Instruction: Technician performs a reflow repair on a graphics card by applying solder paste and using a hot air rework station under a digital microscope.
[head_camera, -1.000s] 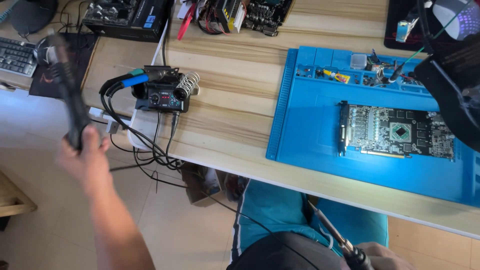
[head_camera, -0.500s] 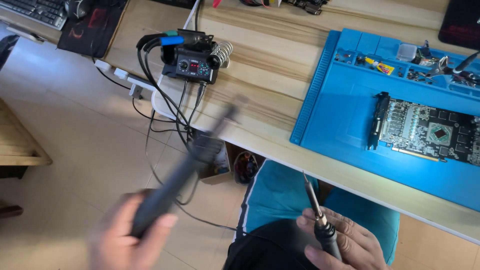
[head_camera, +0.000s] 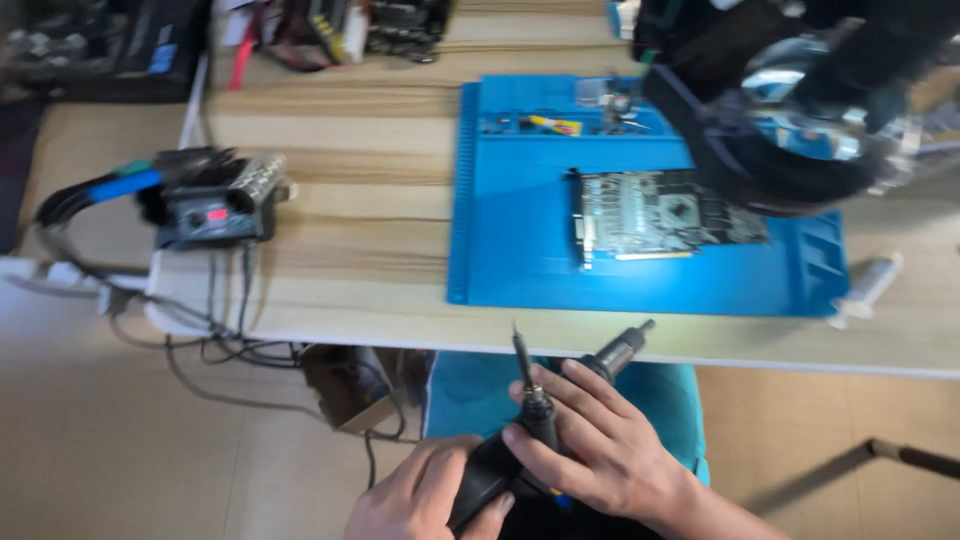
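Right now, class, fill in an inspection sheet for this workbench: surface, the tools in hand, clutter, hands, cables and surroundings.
Surface: pale wooden bench with a blue work mat on it.
Job's things: black hot-air handle and thin soldering iron, both held below the bench edge, tips pointing up.
Clutter: circuit board on the mat; small parts in the mat's top trays; syringe at the mat's right; soldering station on the left.
Hands: left hand grips the handle's rear; right hand wraps the iron and handle.
Cables: dark leads hang from the station.
Surroundings: tan floor; blue seat below; blurred dark ring-shaped object at top right.
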